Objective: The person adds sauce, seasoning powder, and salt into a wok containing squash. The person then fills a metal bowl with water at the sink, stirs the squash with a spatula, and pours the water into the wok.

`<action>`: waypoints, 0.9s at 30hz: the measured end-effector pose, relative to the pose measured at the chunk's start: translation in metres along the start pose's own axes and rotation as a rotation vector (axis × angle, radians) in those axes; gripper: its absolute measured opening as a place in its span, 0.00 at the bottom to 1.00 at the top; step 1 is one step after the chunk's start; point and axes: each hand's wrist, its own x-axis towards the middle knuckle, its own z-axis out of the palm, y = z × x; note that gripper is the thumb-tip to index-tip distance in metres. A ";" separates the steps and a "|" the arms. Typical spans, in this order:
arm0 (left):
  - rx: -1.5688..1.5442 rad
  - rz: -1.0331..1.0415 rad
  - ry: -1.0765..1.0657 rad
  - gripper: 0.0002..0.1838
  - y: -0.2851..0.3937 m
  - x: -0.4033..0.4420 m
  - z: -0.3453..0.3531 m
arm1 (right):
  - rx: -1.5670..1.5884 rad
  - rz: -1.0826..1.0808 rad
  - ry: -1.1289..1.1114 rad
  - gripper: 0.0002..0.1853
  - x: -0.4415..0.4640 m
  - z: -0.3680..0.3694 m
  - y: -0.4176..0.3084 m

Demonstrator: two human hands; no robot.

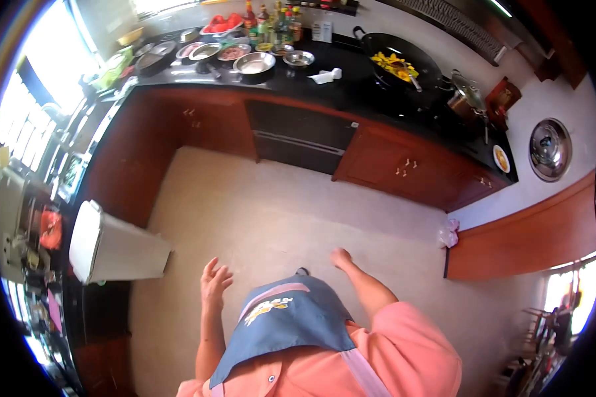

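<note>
My left hand [215, 281] is held out over the floor, left of the blue apron [304, 331]. Its fingers are spread apart and hold nothing. On the apron's other side, my right hand [340, 258] is curled into a loose fist, with nothing showing in it. Neither hand touches the counter or anything on it. At the back, a black wok [422, 56] sits over the stove with yellow pieces of food [392, 65] and a spatula [415, 83] in it. A lidded steel pot [463, 102] stands to its right.
Metal bowls [254, 63], sauce bottles [271, 30] and a tray of red tomatoes [222, 25] crowd the counter's left half. A white cloth or paper [326, 76] lies near its edge. A white bin [122, 248] stands at left; a plate [501, 159] is at right.
</note>
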 end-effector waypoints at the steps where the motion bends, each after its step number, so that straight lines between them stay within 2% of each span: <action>1: -0.037 -0.018 0.027 0.34 0.005 0.010 0.000 | 0.058 -0.046 0.061 0.13 0.036 -0.006 -0.029; 2: -0.073 -0.032 0.056 0.33 0.007 0.017 -0.003 | 0.144 -0.158 0.061 0.13 0.051 -0.028 -0.068; 3: -0.101 -0.062 0.091 0.33 0.010 0.027 -0.005 | 0.189 -0.143 -0.061 0.13 0.063 -0.059 -0.115; 5: -0.155 -0.122 0.175 0.31 0.017 0.053 -0.011 | 0.751 -0.116 -0.209 0.15 0.098 -0.082 -0.185; 7: -0.198 -0.144 0.194 0.33 0.024 0.084 -0.023 | 0.819 -0.234 -0.326 0.18 0.125 -0.111 -0.250; 13: -0.300 -0.089 0.226 0.30 0.078 0.204 -0.052 | 0.846 -0.285 -0.397 0.19 0.182 -0.187 -0.393; 16: -0.325 -0.063 0.251 0.31 0.125 0.266 -0.056 | 0.797 -0.221 -0.352 0.19 0.224 -0.228 -0.437; 20: -0.228 -0.012 0.213 0.26 0.187 0.344 -0.050 | 0.949 -0.301 -0.162 0.18 0.286 -0.278 -0.479; 22: -0.224 0.004 0.180 0.29 0.223 0.371 -0.043 | 1.034 -0.253 -0.120 0.19 0.303 -0.308 -0.502; 27: -0.209 0.021 0.177 0.31 0.276 0.444 -0.017 | 1.178 -0.143 0.004 0.26 0.384 -0.373 -0.553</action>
